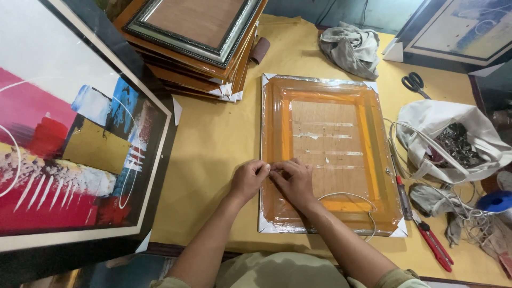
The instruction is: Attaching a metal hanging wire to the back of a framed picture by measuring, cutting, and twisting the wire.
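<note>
Pinching at the plastic wrap on the frame's [329, 154] left rail: left hand [248, 178] and right hand [292, 181] closed on film. Frame lies flat on yellow table [213, 144]. Likely peeling wrap; next needs firm pull.

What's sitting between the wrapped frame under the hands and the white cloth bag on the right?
In the head view, a screwdriver and loops of thin white cord lie between the wrapped frame and the white bag; otherwise bare yellow table cover.

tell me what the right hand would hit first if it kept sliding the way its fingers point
The right hand points left across the wrapped frame, so it would likely meet the left hand first; their fingertips already look to be touching at the frame's left edge.
</note>
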